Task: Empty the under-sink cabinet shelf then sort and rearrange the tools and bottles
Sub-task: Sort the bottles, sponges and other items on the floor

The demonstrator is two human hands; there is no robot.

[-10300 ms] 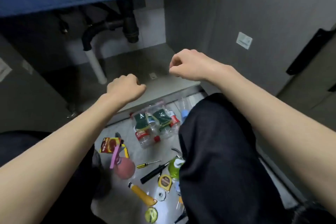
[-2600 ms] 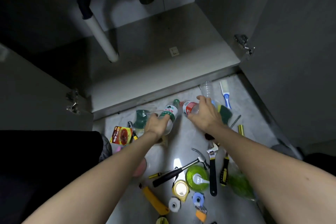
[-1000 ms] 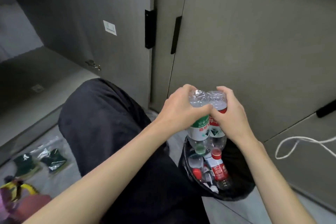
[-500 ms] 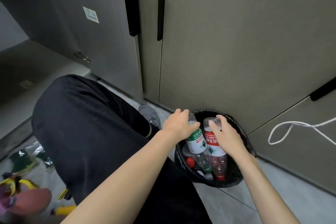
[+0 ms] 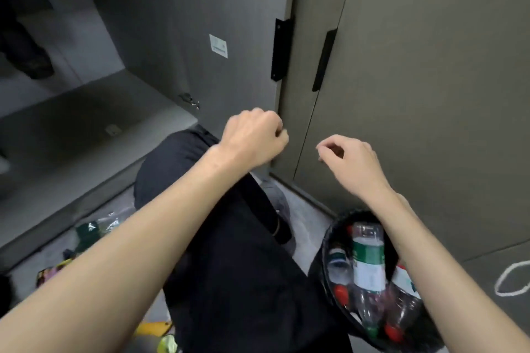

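Observation:
A black bin (image 5: pixel 326 241) stands on the floor at the lower right, holding several plastic bottles. A green-labelled bottle (image 5: pixel 368 262) lies on top, and a red-labelled bottle (image 5: pixel 403 276) shows beside my right forearm. Both hands are raised above and left of the bin, in front of the cabinet doors. My left hand (image 5: pixel 253 137) is curled into a fist and holds nothing. My right hand (image 5: pixel 348 160) hangs with loosely curled fingers, also empty. The bare under-sink shelf (image 5: pixel 86 129) lies at the left.
My knee in black trousers (image 5: pixel 235 252) fills the centre. Packaged green sponges (image 5: pixel 86 231) and a yellow tool (image 5: pixel 155 327) lie on the floor at lower left. The open cabinet door (image 5: pixel 200 23) stands behind my left hand. A white cord (image 5: pixel 509 281) loops at the right edge.
Both hands let go of the green-labelled and red-labelled bottles, which now lie in the bin. The hands have risen up and away from it, empty.

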